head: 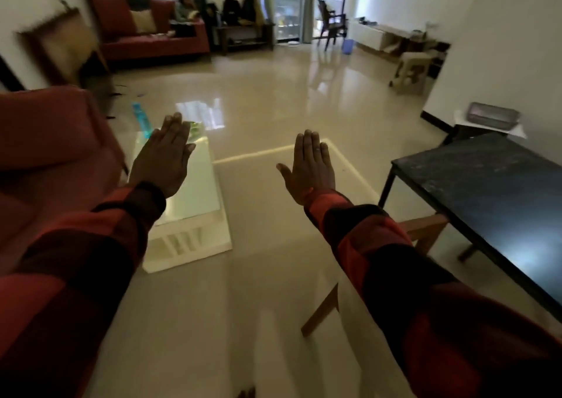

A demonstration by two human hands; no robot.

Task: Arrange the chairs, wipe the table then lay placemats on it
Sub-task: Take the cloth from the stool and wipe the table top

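Table (498, 203), dark-topped with black legs, sits at my right, its near corner just off my right forearm, and nothing of mine touches it. Under its near edge a wooden chair (425, 230) shows only in part, a pale wooden frame and one slanted leg reaching out onto the floor; how much of it is tucked under I cannot tell. Both arms are stretched out in front of me, red-and-black checked sleeves (380, 245) down to the wrists. My left hand (164, 160) hangs in the air, back up, fingers straight and pressed together, holding nothing. My right hand (310, 172) does the same, back up, fingers flat and side by side, thumb splayed out to the left, a ring on one finger, nothing in it. The two hands are well apart, with glossy beige floor tiles (273, 108) between them.

Below my left hand stands a low white coffee table (194, 215) with a shiny top, and at its far end a blue bottle (141, 120), partly hidden behind my fingers. A red armchair (45, 160) fills the left edge. Far across the room there is a red sofa (152, 41) with a person sitting on it, and by the glass doors another wooden chair (331, 23). Beyond the dark table, against the right wall, a grey tray (492, 119) rests on a small stand.
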